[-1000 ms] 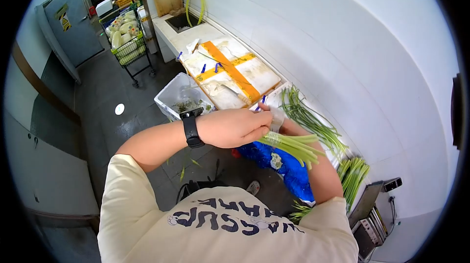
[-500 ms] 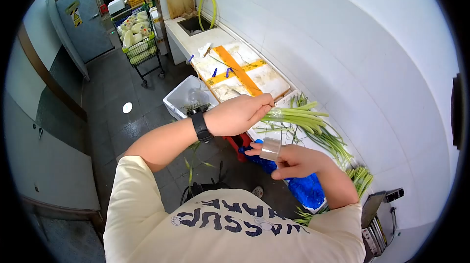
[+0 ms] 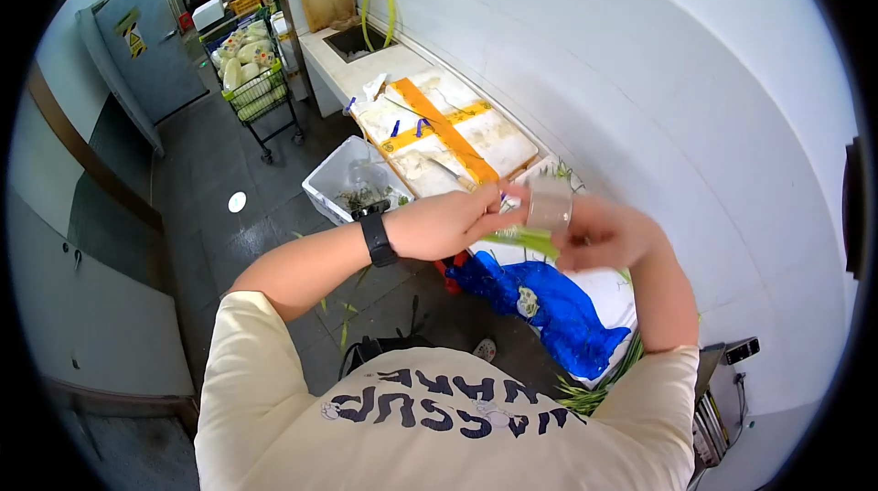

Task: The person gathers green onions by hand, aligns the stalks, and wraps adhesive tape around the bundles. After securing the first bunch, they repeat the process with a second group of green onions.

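Note:
My left hand (image 3: 448, 221), a black watch on its wrist, is closed around a bunch of long green stalks (image 3: 530, 238). Much of the bunch is hidden behind my hands. On my right hand (image 3: 613, 233), somewhat blurred, a roll of clear tape (image 3: 550, 208) sits around the fingers. Those fingertips meet my left hand just above the stalks. Below both hands, a blue plastic bag (image 3: 549, 308) lies across the white work surface.
A foam lid with orange tape (image 3: 439, 130) lies on the counter, a knife-like blade (image 3: 450, 171) on it. A white bin (image 3: 343, 171) with green scraps stands at its left. Farther back are a sink (image 3: 357, 43) and a loaded cart (image 3: 251, 80).
My right hand has moved up and away from me, bringing the tape roll to my left hand and the stalks. My left hand has lowered slightly. More of the blue bag shows.

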Demonstrator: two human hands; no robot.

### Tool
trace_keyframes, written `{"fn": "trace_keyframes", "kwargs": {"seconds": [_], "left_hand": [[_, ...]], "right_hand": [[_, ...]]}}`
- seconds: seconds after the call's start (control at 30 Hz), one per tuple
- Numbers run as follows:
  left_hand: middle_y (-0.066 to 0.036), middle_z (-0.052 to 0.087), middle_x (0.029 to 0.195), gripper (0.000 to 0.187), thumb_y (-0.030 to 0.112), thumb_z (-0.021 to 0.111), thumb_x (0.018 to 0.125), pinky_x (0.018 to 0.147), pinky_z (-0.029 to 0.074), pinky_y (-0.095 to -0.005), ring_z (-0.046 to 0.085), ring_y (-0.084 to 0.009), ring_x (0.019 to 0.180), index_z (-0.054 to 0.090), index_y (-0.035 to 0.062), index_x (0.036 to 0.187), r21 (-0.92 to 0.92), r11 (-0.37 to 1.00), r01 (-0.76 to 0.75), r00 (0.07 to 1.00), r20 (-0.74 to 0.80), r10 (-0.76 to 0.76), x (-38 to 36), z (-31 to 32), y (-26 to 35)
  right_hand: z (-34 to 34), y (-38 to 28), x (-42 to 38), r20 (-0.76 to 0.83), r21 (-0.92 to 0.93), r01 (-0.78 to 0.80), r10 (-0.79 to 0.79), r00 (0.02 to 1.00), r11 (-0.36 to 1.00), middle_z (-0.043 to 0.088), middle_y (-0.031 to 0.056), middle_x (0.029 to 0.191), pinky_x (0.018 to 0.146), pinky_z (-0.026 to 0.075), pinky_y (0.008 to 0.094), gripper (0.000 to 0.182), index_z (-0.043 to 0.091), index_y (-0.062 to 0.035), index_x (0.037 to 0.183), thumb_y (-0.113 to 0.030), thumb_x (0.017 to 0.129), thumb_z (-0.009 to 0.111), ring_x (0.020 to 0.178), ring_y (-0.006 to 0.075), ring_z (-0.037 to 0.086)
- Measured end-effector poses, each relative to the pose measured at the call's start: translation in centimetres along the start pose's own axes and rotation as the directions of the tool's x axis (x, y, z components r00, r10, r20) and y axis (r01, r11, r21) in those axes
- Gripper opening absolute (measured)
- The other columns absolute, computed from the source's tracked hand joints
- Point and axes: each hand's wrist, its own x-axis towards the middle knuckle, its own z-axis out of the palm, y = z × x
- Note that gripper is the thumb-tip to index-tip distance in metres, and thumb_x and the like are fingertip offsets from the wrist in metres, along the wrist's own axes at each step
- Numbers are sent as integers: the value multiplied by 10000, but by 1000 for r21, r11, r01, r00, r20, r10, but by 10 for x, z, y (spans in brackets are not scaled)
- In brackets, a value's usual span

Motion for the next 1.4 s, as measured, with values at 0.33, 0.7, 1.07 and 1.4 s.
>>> {"fn": "trace_keyframes", "kwargs": {"seconds": [0.33,0.7,1.07,1.4], "left_hand": [[-62,584,837,267,268,474,1034,724,452,-300,526,-148,787,549,45,1161,-223,970,-99,994,-69,85,4,-4,0],[-239,594,935,382,282,623,941,745,477,-392,618,-357,864,477,-4,1148,-149,988,46,970,-229,-80,-18,4,33],[-108,651,1041,376,152,629,938,853,477,-310,597,-172,920,528,2,1267,-265,933,-242,851,-520,73,-56,-9,38],[-3,479,724,348,389,621,953,570,420,-268,481,-115,603,470,104,822,-589,654,-476,665,-727,-171,-94,-42,9]], "right_hand": [[75,119,32,-677,149,206,-52,734,967,650,58,757,626,456,278,418,628,2,816,-323,1023,465,628,124,564],[71,73,50,-729,-196,142,-241,641,970,575,50,591,505,409,291,354,592,-10,666,-217,953,577,529,138,536],[38,28,51,-331,-825,121,-646,687,552,558,111,619,521,398,370,289,563,-24,632,-156,872,653,553,258,542],[1,107,68,-773,-459,-313,-201,602,831,690,107,721,670,506,362,233,751,-43,938,-233,913,618,711,215,645]]}}
